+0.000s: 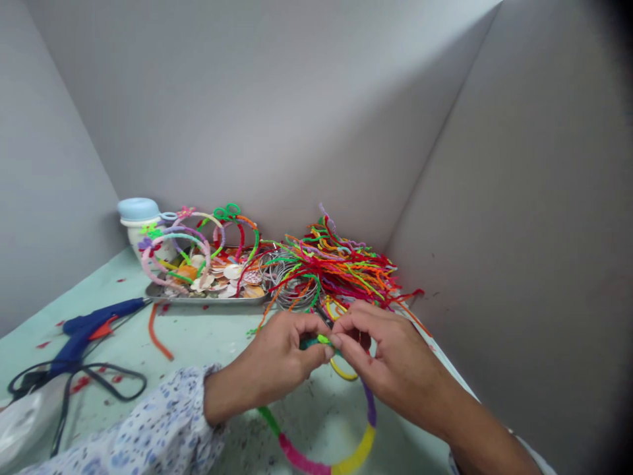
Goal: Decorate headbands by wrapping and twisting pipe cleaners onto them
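Note:
A hoop wrapped in fuzzy pipe cleaner (357,454), with green, magenta, yellow and purple stretches, hangs below my hands. My left hand (279,356) is closed, pinching its upper, dark teal part between thumb and fingers. Just beside it, my right hand (395,353) pinches at a small bright yellow-green piece of pipe cleaner (323,339) on the top of the hoop. The fingertips of both hands almost meet there. My fingers hide most of the join. Behind them lies a yellow loop (343,371), partly covered by my right hand.
A metal tray (208,301) holds round discs and finished-looking wrapped hoops (177,256). Right of it lie bare wire rings (287,277) and a heap of pipe cleaners (346,264). At left are a blue glue gun (93,324) with a black cord, and a blue-lidded jar (139,218). Walls enclose the table.

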Action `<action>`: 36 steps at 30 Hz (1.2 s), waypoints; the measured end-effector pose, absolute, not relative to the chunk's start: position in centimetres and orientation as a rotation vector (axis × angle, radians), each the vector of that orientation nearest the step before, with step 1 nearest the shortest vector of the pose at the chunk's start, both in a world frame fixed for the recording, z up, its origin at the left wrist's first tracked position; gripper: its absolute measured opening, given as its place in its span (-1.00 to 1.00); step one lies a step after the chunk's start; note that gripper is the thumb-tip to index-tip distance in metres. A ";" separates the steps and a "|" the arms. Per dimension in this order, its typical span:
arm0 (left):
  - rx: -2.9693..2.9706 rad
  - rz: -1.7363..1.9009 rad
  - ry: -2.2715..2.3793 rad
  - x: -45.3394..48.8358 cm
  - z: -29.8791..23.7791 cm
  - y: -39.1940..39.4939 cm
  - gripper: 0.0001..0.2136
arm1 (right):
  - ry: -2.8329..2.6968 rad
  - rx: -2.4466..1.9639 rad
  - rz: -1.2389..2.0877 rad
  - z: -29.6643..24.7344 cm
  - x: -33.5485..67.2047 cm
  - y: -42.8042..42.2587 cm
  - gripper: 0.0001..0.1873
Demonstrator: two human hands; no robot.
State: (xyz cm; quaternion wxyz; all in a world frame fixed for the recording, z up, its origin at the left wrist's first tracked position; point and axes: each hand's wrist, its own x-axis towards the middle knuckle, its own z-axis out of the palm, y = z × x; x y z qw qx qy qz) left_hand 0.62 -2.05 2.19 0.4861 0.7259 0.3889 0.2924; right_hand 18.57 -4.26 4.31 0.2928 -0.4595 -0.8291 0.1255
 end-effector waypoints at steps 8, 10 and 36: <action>1.766 0.722 0.911 0.4 2.0 -1.9 -0.91 | -2.225 -1.253 0.245 4.1 18.3 -4.6 -0.87; 1.705 0.723 0.913 0.3 2.1 -1.7 -0.89 | -2.186 -1.223 0.316 4.4 18.7 -4.5 -0.87; 1.577 0.751 0.880 0.4 2.9 -1.5 -0.89 | -2.142 -1.321 0.479 5.3 20.1 -4.5 -0.83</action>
